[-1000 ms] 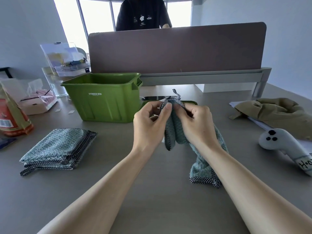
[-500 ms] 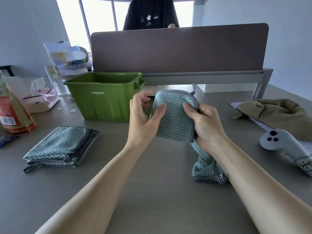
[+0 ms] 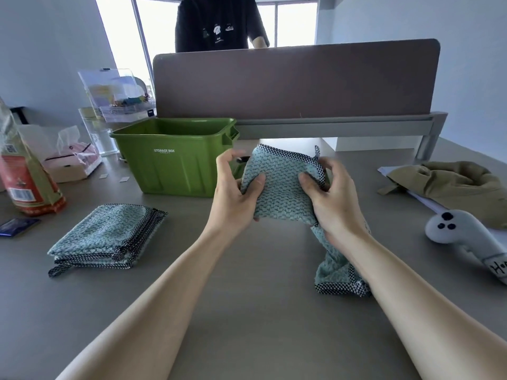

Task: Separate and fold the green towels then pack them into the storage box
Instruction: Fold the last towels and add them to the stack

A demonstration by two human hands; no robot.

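While half aloft, towel point(image 3: 279, 193) between grips point(image 3: 233, 200) point(image 3: 330, 200)

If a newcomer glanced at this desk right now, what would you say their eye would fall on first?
Most likely the teal waffle-weave towel with black-and-white checked trim, held at the centre between the left hand and the right hand. Next, the bright green plastic storage box standing behind it to the left, and the stack of folded matching towels lying on the grey table at near left.
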